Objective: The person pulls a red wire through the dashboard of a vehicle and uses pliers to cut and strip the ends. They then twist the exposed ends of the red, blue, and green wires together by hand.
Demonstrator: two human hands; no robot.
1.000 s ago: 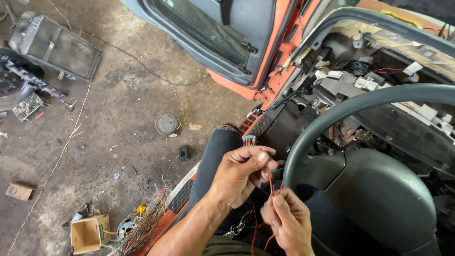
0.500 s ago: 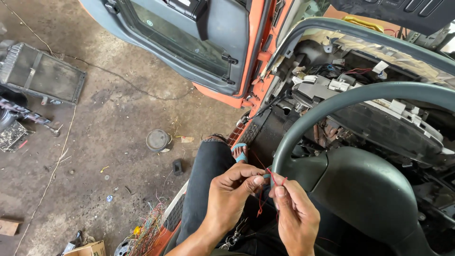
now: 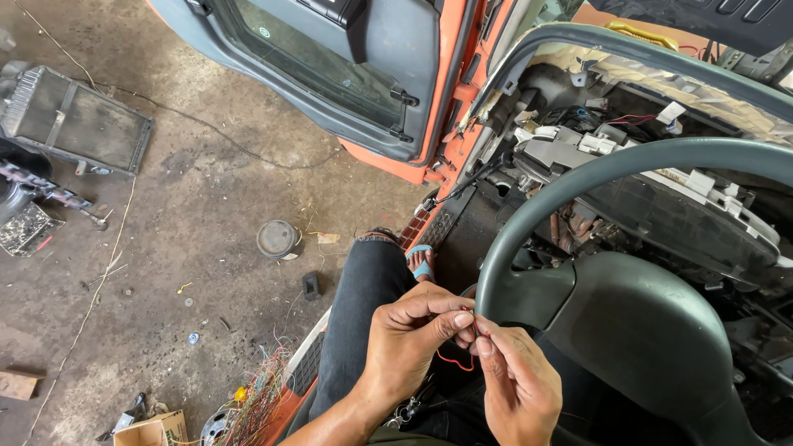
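Observation:
I sit in a vehicle seat with the door open. My left hand (image 3: 409, 339) and my right hand (image 3: 516, 384) meet fingertip to fingertip just left of the grey steering wheel (image 3: 636, 165). Both pinch a thin red wire (image 3: 453, 362), which loops down between them over my dark trouser leg (image 3: 355, 306). The wire's ends are hidden under my fingers.
The orange door with grey trim (image 3: 347, 74) stands open on the left. The stripped dashboard (image 3: 628, 149) shows connectors and wiring. On the concrete floor lie a radiator (image 3: 74, 120), a round can (image 3: 277, 239), a bundle of coloured wires (image 3: 256, 396) and a cardboard box (image 3: 153, 429).
The view has tilted and shifted a little. My hands have come closer together on the red wire, and now sit lower and further toward the middle of the picture.

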